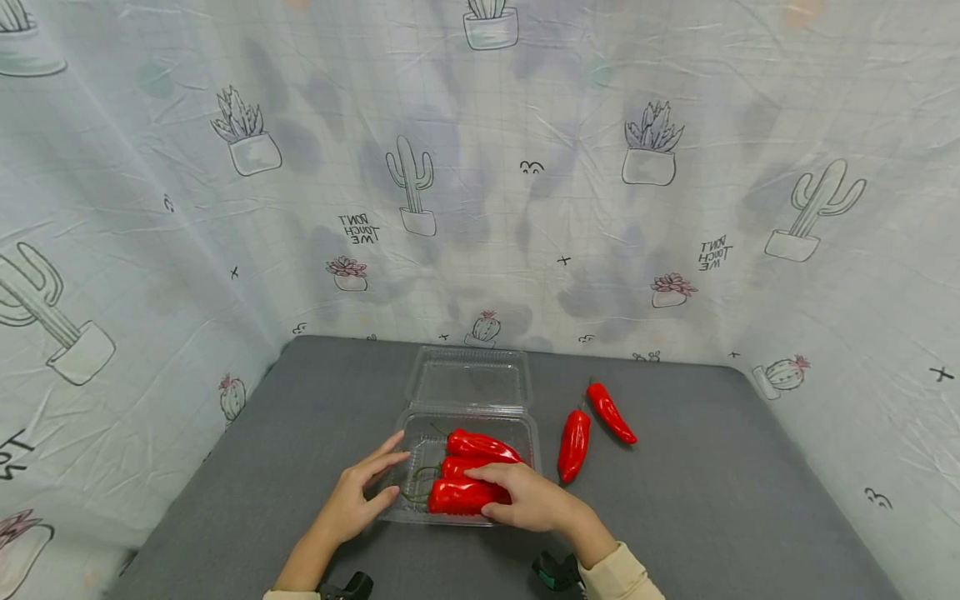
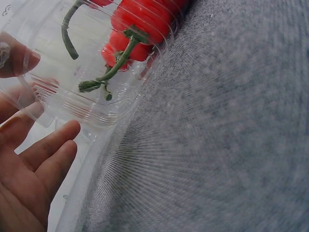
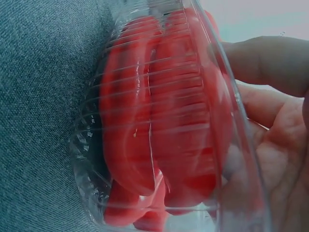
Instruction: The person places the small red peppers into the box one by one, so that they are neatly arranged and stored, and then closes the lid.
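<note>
A clear plastic clamshell box (image 1: 393, 500) stands with its lid (image 1: 471, 379) folded back. Several red chili peppers lie inside, their green stems pointing left; one is the rear pepper (image 1: 480, 444). My right hand (image 1: 532, 497) reaches over the box's right side and grips the front pepper (image 1: 457, 497), thumb on its near side and fingers across its far side. At the box's left end is my left hand (image 1: 352, 498), fingers spread and fairly straight. In the left wrist view, its thumb and fingers are by the ribbed end wall (image 2: 72, 104); contact is unclear.
Two loose red peppers, a nearer one (image 1: 574, 446) and a farther one (image 1: 611, 414), lie right of the box on the grey tabletop (image 1: 697, 500). A cactus-print curtain (image 1: 480, 183) encloses the back and sides. Dark straps (image 1: 555, 572) are at the wrists.
</note>
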Available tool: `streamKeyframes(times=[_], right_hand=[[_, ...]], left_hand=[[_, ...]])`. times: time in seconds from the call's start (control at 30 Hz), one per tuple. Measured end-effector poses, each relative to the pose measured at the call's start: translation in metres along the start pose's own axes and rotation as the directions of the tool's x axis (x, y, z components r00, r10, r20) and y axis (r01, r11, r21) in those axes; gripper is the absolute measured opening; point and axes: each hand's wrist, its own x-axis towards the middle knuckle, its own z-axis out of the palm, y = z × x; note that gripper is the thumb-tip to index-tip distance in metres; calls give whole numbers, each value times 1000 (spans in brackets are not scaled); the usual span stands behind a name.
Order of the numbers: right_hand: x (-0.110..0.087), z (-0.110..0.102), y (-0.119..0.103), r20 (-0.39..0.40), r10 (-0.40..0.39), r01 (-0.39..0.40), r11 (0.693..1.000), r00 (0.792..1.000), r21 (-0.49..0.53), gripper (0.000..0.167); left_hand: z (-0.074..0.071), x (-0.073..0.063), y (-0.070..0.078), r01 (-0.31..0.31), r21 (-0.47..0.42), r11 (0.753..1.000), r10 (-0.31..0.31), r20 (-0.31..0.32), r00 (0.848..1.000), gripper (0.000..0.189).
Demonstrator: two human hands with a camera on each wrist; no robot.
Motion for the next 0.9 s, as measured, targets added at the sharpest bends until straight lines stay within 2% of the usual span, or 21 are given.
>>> streamKeyframes(times=[0.2,0.33,0.57,0.73,0.9], right_hand=[[0,1,0,6,12,-12,1000,1000,-9,48],[0,0,-2,18,17,-17,1000,1000,-16,49],[0,0,-3,17,28,-27,999,999,-25,50],[1,1,-3,-4,36,-36,999,999,-28,51],[2,2,-2,-30,7,-8,999,1000,-44,52]], left_hand=[[-1,0,3,23,-21,1000,-23,11,1000,44],[0,0,3,0,-12,1000,0,-2,1000,44],[-7,9,34,-20,-20,1000,20,-10,1000,40],[-7,10,35,-21,-17,1000,20,-10,1000,40],[-8,10,34,-9,-7,1000,9,-6,1000,41]])
